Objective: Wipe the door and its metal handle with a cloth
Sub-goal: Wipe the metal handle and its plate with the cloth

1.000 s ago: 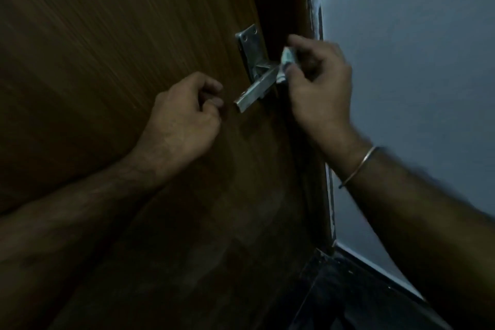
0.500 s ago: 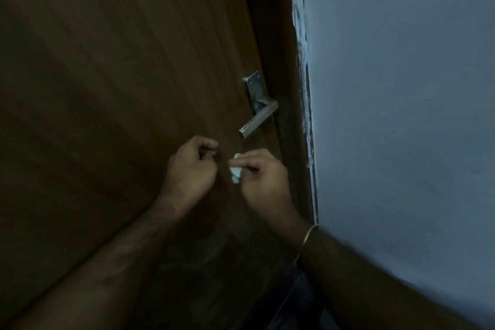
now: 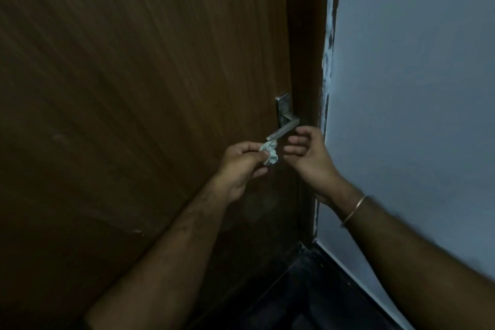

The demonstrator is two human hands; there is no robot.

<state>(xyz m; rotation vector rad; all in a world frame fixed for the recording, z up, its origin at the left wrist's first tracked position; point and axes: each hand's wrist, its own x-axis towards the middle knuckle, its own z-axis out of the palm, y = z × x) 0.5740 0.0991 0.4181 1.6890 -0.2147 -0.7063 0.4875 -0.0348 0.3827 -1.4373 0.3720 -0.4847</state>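
Just below the metal handle point(image 3: 283, 129), your left hand point(image 3: 239, 166) has its fingers pinching the crumpled cloth point(image 3: 270, 152), while your right hand point(image 3: 308, 154) hangs beside it, fingers loosely curled and empty.

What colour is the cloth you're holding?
Pale whitish, slightly greenish in the dim head view; the cloth sits crumpled in the left hand.
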